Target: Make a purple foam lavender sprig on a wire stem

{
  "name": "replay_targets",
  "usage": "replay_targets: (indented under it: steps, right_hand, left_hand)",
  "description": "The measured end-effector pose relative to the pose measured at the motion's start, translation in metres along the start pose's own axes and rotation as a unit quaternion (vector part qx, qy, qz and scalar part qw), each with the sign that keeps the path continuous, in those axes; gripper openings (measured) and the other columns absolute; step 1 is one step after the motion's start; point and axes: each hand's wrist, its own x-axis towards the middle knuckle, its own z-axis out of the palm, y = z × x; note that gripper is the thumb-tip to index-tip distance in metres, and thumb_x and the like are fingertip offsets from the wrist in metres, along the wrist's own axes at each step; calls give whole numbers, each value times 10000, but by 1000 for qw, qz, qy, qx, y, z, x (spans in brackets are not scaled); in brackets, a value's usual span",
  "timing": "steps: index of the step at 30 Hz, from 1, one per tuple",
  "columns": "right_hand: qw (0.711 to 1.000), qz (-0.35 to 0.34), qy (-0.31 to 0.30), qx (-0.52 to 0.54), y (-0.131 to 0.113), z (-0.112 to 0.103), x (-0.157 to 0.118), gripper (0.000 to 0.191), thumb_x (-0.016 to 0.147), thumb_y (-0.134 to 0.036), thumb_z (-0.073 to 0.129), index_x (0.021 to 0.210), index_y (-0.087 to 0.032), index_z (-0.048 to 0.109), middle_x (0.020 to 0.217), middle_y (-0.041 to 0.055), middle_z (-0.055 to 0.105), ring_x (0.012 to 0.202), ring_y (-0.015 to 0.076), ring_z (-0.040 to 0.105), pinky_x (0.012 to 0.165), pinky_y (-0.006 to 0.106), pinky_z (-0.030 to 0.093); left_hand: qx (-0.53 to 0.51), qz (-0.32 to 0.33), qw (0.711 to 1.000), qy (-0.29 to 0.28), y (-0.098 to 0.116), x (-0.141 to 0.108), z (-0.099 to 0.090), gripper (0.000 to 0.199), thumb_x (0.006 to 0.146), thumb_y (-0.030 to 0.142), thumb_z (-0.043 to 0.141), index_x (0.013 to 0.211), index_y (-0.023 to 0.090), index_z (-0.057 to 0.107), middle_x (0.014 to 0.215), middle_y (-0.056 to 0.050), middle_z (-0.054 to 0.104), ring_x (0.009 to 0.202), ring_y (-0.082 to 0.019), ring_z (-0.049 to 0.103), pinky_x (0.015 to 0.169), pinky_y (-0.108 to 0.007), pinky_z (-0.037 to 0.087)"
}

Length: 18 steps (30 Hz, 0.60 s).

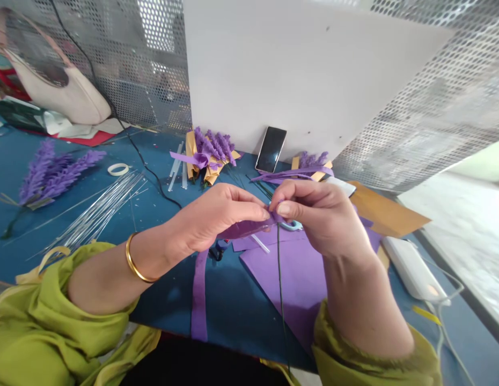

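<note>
My left hand (217,214) is closed, its thumb and fingers pinching a purple felt-like strip (243,229). Close against it, my right hand (324,217) pinches the gathered end of the same strip at the top of a thin green stem (280,284). The stem hangs straight down past the table edge. A flat purple length (199,300) lies over the front edge, and I cannot tell whether it joins the held strip. Under my hands are purple sheets (298,268), a clear glue stick (261,244) and light blue scissor handles (292,225), partly hidden.
Finished purple flower sprigs (64,171) lie left, beside a bundle of wires (100,209) and a tape roll (118,169). Wrapped bunches (213,153) and a phone (271,149) stand by the white board (298,69). A white power bank (414,268) with cables sits right.
</note>
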Motion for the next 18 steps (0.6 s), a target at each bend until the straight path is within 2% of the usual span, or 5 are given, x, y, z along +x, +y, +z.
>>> replay_targets:
  steps: [4, 9, 18]
  right_hand:
    - [992, -17, 36, -121, -9, 5, -6, 174, 803, -304, 772, 706, -178, 701, 613, -22, 615, 562, 100, 483, 527, 256, 371]
    - [957, -46, 91, -272, -15, 13, -12, 128, 827, -232, 726, 714, -175, 704, 678, -1, 667, 608, 114, 525, 557, 259, 383]
    - [920, -83, 144, -356, -12, 25, -16, 125, 817, -195, 723, 693, -200, 710, 686, 7, 679, 615, 132, 568, 549, 268, 398]
  left_hand:
    - [-2, -4, 1000, -18, -1, 1, -1, 126, 714, 300, 731, 652, 191, 717, 609, -13, 585, 539, -116, 465, 524, -284, 302]
    - [50, 26, 998, -26, -2, 3, -3, 117, 700, 289, 760, 688, 182, 714, 619, -1, 559, 567, -112, 449, 536, -281, 303]
    - [120, 69, 989, 45, -4, -1, 9, 180, 710, 327, 761, 696, 171, 674, 618, 22, 536, 569, -98, 439, 541, -255, 328]
